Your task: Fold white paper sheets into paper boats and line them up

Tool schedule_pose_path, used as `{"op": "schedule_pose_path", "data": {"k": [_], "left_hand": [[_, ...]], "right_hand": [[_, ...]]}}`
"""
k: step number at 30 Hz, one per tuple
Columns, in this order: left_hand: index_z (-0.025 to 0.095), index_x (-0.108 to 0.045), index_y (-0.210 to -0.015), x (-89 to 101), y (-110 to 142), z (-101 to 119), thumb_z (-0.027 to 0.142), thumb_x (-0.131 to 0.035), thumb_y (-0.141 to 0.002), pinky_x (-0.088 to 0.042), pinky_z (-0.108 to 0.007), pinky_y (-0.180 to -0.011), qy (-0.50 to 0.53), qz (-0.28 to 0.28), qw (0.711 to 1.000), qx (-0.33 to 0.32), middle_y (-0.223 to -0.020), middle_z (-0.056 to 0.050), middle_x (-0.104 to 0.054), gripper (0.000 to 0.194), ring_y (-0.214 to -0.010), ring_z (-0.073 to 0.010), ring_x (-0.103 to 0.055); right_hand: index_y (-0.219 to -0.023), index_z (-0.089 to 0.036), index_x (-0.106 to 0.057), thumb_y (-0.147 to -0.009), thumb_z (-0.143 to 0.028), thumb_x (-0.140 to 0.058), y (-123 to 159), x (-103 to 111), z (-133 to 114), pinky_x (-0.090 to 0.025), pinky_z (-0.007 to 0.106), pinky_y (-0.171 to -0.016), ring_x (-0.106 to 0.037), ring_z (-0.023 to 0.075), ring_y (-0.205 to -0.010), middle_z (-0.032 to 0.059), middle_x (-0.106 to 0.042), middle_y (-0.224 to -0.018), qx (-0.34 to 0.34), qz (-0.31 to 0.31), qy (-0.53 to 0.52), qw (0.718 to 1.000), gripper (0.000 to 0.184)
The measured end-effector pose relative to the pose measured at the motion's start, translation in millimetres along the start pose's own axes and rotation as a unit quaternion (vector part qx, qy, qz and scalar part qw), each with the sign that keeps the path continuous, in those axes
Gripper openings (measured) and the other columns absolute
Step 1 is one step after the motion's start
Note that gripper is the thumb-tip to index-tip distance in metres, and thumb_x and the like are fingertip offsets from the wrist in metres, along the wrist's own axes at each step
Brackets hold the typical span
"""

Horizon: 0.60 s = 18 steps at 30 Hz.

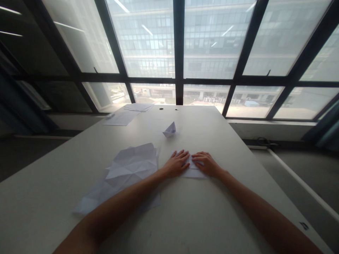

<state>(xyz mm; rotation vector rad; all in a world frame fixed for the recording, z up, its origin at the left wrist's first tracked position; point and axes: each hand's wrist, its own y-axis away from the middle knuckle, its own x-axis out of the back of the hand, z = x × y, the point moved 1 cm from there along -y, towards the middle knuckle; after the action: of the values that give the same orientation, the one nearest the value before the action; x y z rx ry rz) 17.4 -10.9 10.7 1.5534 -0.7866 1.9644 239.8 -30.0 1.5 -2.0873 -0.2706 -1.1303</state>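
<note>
A folded sheet of white paper [194, 173] lies flat on the table, partly covered by both hands. My left hand [178, 163] rests palm down on its left side, fingers stretched out and a little apart. On its right side lies my right hand [208, 164], fingers extended and slightly bent, pointing left. The fingertips of the two hands nearly meet over the paper. Beyond them stands a folded paper boat [170, 131]. Creased, unfolded paper sheets [132, 165] spread to the left, partly behind my left forearm.
The long white table [212, 130] reaches toward a wall of dark-framed windows [179, 53]. Several flat paper sheets [124, 117] lie at its far left corner. Two small holes sit near the far edge. Curtains [21, 91] hang at both sides.
</note>
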Motion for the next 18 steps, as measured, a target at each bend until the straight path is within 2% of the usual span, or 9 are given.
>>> {"op": "schedule_pose_path", "data": {"k": [4,9,14,18], "left_hand": [[0.029,-0.037,-0.148,-1.6,0.0,-0.7,0.053,-0.03,-0.1,-0.014,-0.054,-0.118,-0.014,0.004,1.0,0.015,-0.158,-0.004,-0.028,0.055,-0.148,-0.0282,-0.017],[0.03,-0.03,-0.151,-2.3,1.3,-0.8,0.061,-0.031,-0.097,-0.013,-0.057,-0.116,-0.01,0.004,1.0,0.025,-0.159,-0.005,-0.027,0.063,-0.147,-0.0322,-0.016],[0.031,-0.033,-0.15,-2.2,0.3,-1.4,0.062,-0.034,-0.095,-0.012,-0.056,-0.117,-0.004,-0.003,1.0,0.023,-0.159,-0.004,-0.026,0.063,-0.147,-0.0315,-0.017],[0.026,-0.038,-0.147,-2.3,-2.5,-5.3,0.05,-0.033,-0.099,-0.017,-0.051,-0.118,0.008,0.013,0.998,0.06,-0.156,-0.006,-0.033,0.054,-0.146,-0.0262,-0.023]], "right_hand": [[-0.108,-0.029,-0.072,-0.088,-0.029,-0.065,-0.6,0.8,-1.9,-0.043,0.046,-0.099,-0.059,0.0258,-0.113,0.0059,-0.069,-0.118,-0.006,-0.01,0.009,1.0,0.021],[-0.119,-0.03,-0.067,-0.088,-0.029,-0.064,-1.0,4.5,-6.0,-0.043,0.046,-0.099,-0.056,0.0261,-0.118,0.0062,-0.065,-0.126,0.005,-0.031,0.02,0.999,0.031],[-0.119,-0.031,-0.067,-0.087,-0.034,-0.065,-0.6,6.0,-8.6,-0.042,0.048,-0.098,-0.055,0.0277,-0.119,0.0062,-0.063,-0.129,0.001,-0.042,0.03,0.999,0.032],[-0.117,-0.031,-0.068,-0.087,-0.034,-0.067,-1.2,7.5,-9.5,-0.04,0.049,-0.101,-0.056,0.0275,-0.118,0.0065,-0.064,-0.127,-0.001,-0.043,0.031,0.999,0.03]]}}
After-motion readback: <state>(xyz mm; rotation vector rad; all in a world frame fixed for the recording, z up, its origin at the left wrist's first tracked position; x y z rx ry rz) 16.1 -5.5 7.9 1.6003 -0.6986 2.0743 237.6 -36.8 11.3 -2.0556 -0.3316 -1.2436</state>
